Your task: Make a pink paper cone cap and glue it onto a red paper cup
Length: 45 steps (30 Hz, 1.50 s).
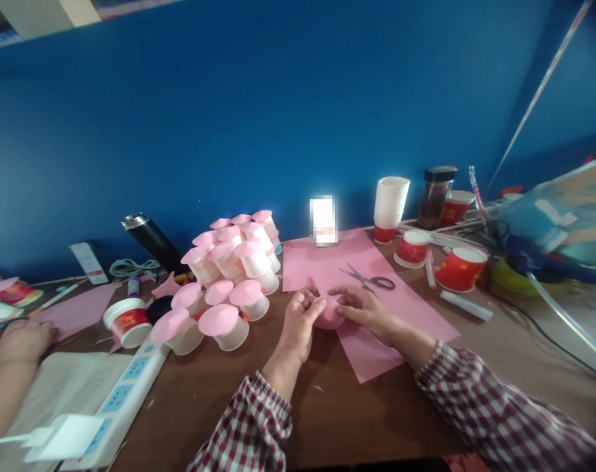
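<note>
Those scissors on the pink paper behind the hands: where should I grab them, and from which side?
Grip the scissors by the dark finger loops, probably coming from the right. They lie flat on the pink paper with loops toward the red cups and blades pointing left. The right hand is nearest; both it and the left hand are busy on a pink piece.

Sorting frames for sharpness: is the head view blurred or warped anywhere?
Head view: soft all over, the left hand and right hand on the pink piece lack crisp edges; wide-lens bending bows the table edge; even light; a pixelated patch covers something by the wall.
</note>
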Motion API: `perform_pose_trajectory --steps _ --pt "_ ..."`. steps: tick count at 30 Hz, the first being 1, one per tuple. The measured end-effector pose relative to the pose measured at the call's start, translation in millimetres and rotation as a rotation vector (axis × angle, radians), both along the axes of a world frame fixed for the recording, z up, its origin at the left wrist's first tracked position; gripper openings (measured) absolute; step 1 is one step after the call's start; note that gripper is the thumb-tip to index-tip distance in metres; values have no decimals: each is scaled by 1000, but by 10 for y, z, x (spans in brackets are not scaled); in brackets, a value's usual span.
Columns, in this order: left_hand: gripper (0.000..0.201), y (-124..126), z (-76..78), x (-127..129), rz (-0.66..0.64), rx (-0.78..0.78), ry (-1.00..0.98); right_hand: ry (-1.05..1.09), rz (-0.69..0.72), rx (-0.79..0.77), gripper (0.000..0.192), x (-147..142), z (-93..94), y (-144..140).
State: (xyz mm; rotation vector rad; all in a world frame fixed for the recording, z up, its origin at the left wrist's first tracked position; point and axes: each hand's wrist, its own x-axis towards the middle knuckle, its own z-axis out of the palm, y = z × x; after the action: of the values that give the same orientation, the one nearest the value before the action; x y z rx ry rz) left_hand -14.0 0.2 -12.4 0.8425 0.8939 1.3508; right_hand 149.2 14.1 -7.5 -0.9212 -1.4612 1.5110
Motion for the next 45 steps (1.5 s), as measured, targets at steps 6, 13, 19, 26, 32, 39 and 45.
perform_pose_trajectory --steps 6,13,19,26,32,39,45 --pt "42 -9 7 4 -36 -26 38 27 28 -36 41 2 5 -7" --pt "42 -1 12 1 34 -4 -6 25 55 -36 43 -4 20 -15" --pt "46 -2 19 7 -1 -40 -29 25 41 -35 42 -3 16 -17" --pt "46 -12 56 13 60 -41 -10 41 55 -33 40 -8 22 -26" --pt "43 -18 88 24 32 -77 -36 87 1 -77 41 8 24 -20" --pt "39 -37 83 24 -26 -86 -87 120 -31 -115 43 18 27 -6" --pt "48 -45 65 40 -72 -74 -69 140 -25 -114 42 14 41 -23"
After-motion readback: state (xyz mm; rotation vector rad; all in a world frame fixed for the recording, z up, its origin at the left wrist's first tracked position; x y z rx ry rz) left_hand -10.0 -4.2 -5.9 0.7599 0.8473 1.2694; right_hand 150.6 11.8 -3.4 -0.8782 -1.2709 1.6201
